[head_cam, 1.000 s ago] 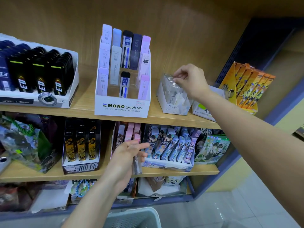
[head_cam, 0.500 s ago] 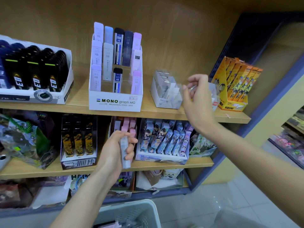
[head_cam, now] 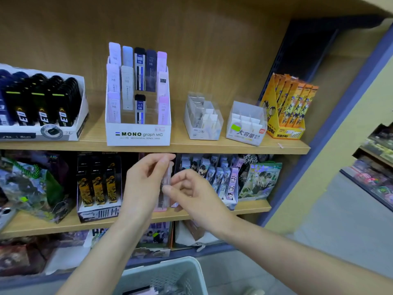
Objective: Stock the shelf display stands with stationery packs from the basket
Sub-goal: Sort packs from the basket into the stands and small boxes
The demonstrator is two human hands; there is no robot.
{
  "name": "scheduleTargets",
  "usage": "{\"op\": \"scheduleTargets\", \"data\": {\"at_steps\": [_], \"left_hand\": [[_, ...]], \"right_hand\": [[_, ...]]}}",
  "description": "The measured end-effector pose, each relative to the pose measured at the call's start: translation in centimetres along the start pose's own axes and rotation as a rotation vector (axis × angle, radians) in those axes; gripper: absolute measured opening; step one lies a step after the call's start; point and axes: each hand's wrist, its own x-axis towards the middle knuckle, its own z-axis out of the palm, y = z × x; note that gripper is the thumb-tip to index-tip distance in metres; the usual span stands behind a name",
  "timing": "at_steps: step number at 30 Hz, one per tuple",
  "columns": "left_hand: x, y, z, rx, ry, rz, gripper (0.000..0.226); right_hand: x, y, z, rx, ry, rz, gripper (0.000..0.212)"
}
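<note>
head | left hand (head_cam: 144,185), right hand (head_cam: 196,198) pinch clear pack (head_cam: 168,176) | under shelf edge (head_cam: 234,149)

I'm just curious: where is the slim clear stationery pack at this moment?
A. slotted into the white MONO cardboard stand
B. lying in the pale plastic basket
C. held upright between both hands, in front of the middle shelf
C: the slim clear stationery pack stands upright, gripped by the left hand with the right hand pinching it, below the white MONO cardboard stand and well above the pale plastic basket.
</note>
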Motion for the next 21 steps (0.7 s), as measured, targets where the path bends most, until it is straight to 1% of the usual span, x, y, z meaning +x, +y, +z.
{"op": "scheduleTargets", "data": {"at_steps": [4, 7, 10, 13, 15, 17, 19, 21], "left_hand": [[0.6, 2.2, 0.7, 0.101, -0.109, 0.135, 0.017], [2.7, 3.8, 1.3, 0.324, -0.158, 0.327, 0.014], [5.8, 4.9, 1.6, 0.551, -0.134, 0.508, 0.014], [8.1, 5.7, 2.6, 0.781, -0.177, 0.638, 0.021], [9.0, 6.0, 3.7, 0.937, -0.217, 0.692, 0.028], [9.8, 6.0, 4.6, 1.048, -0.257, 0.732, 0.032], [10.5, 5.6, 5.0, 1.112, -0.3, 0.738, 0.035], [11.0, 5.1, 5.0, 1.13, -0.329, 0.718, 0.036]], "right_hand": [[0.5, -1.4, -1.4, -0.053, 0.035, -0.078, 0.013], [1.4, -3.2, -3.9, -0.091, 0.075, -0.104, 0.013], [3.1, -5.4, -7.3, -0.192, 0.189, -0.207, 0.007], [6.0, -7.0, -10.3, -0.253, 0.35, -0.356, 0.009], [8.5, -7.4, -11.7, -0.33, 0.447, -0.391, 0.007], [11.0, -7.5, -12.5, -0.41, 0.508, -0.377, 0.003], [13.1, -7.3, -12.9, -0.456, 0.536, -0.364, 0.011], [14.9, -6.9, -13.0, -0.524, 0.526, -0.361, 0.018]]}}
